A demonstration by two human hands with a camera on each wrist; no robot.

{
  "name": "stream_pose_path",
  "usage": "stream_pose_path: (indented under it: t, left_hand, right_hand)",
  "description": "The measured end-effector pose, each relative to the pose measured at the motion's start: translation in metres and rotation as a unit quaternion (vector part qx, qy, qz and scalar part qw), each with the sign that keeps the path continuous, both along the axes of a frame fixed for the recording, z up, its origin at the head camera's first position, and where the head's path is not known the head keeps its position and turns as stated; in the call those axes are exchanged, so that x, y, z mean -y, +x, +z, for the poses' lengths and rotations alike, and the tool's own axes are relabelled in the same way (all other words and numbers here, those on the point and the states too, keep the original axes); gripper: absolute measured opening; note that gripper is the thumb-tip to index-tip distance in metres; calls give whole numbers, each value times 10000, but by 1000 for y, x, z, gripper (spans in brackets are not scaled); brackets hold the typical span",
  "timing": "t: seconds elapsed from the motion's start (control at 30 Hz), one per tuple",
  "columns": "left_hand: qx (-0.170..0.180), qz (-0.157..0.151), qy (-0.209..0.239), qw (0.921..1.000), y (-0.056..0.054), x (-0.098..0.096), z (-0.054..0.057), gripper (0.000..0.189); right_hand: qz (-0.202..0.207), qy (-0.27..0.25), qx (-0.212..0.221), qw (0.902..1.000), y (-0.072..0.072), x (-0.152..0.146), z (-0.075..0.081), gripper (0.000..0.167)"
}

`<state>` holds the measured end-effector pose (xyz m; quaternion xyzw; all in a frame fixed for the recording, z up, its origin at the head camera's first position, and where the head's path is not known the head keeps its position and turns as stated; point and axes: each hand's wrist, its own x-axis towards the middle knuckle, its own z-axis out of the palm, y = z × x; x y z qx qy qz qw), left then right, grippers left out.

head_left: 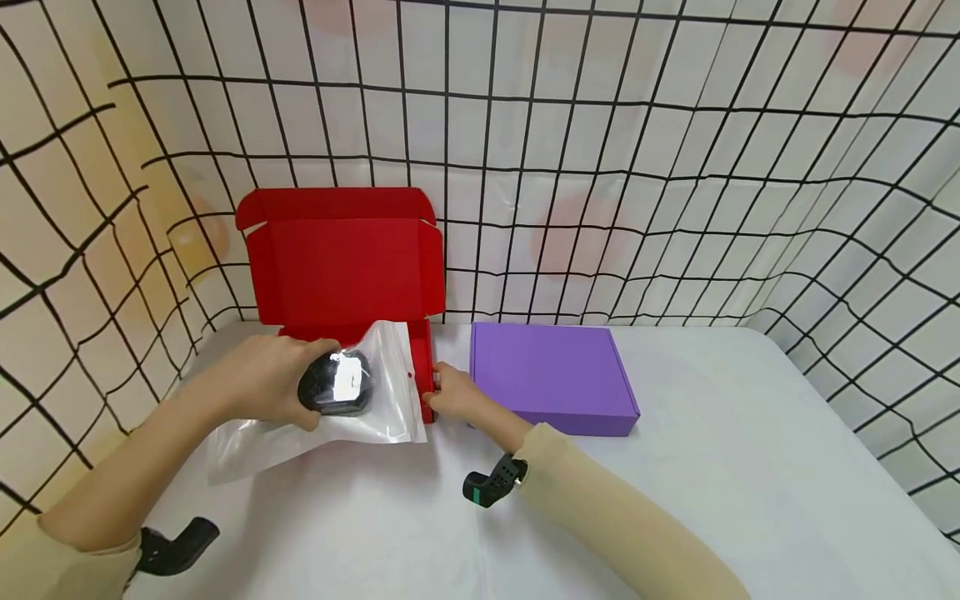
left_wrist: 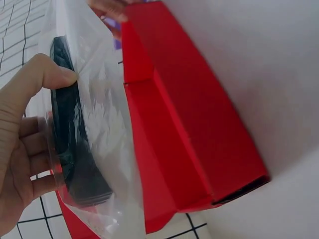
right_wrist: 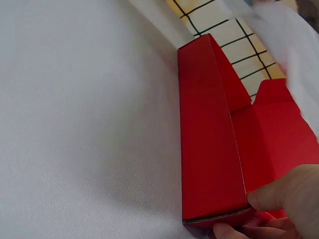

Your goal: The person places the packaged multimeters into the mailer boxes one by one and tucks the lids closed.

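Note:
A dark object with a glossy top (head_left: pixel 334 383) lies inside a clear and white plastic bag (head_left: pixel 397 375). My left hand (head_left: pixel 273 379) grips it through the bag, thumb on one side and fingers on the other. In the left wrist view the dark object (left_wrist: pixel 72 124) looks flat and elongated. The bag hangs over an open red cardboard box (head_left: pixel 420 367) whose lid (head_left: pixel 345 267) stands raised at the back. My right hand (head_left: pixel 453 392) pinches the box's right side wall near the front corner, thumb inside and fingers outside in the right wrist view.
A closed purple box (head_left: pixel 551 371) lies on the white table (head_left: pixel 720 467) just right of my right hand. Black wire grid panels (head_left: pixel 570 167) rise behind the boxes and along both sides. The raised red lid stands close to the back grid.

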<state>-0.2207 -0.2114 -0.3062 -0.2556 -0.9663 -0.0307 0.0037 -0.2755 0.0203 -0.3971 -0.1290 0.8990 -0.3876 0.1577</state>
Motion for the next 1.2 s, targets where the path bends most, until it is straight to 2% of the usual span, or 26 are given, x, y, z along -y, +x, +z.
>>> stream_pose_path:
  t: [0.1, 0.23, 0.37, 0.77, 1.0, 1.2]
  left_hand:
    - [-81, 48, -41, 9999, -11, 0, 5, 78]
    - [27, 208, -83, 9997, -20, 0, 7, 79]
    - [181, 313, -75, 9993, -28, 1, 6, 81]
    - [253, 478, -130, 9985, -60, 1, 1, 81]
    - [312, 503, -177, 9981, -72, 2, -4, 82]
    - [421, 567, -230, 9972, -77, 1, -8, 84]
  right_hand:
    - [40, -36, -34, 10000, 0, -1, 0, 51]
    - [45, -48, 13, 10000, -1, -1, 1, 50]
    - [82, -24, -2, 10000, 0, -1, 1, 50]
    - [42, -111, 59, 9999, 0, -2, 0, 52]
    - [87, -42, 95, 9999, 1, -2, -1, 52]
    - [105, 15, 12, 9999, 2, -2, 0, 52]
